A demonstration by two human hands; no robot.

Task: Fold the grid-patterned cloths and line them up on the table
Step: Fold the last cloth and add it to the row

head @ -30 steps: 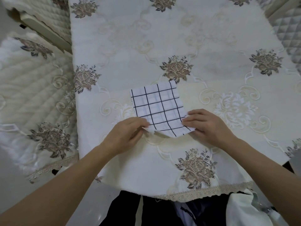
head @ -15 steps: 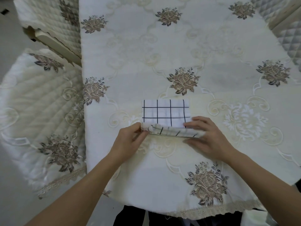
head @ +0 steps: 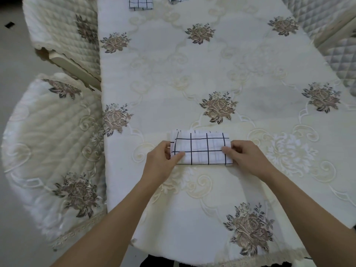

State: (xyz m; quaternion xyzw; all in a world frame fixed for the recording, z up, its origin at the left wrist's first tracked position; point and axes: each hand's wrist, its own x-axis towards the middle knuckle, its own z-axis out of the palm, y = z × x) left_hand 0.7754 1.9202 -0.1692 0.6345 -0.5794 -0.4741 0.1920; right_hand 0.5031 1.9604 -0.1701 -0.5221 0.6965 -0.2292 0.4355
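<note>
My left hand (head: 160,160) pinches the left end of the folded cloth (head: 201,148), thumb on top, and my right hand (head: 243,157) pinches the right end. The cloth lies flat on the table (head: 192,74) near me. Two more folded cloths (head: 141,3) sit at the far edge. A chair (head: 50,139) stands left.

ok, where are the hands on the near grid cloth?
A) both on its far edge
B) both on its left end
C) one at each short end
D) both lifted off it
C: the left hand pinches the left end of the grid cloth, and the right hand pinches the right end.
</note>
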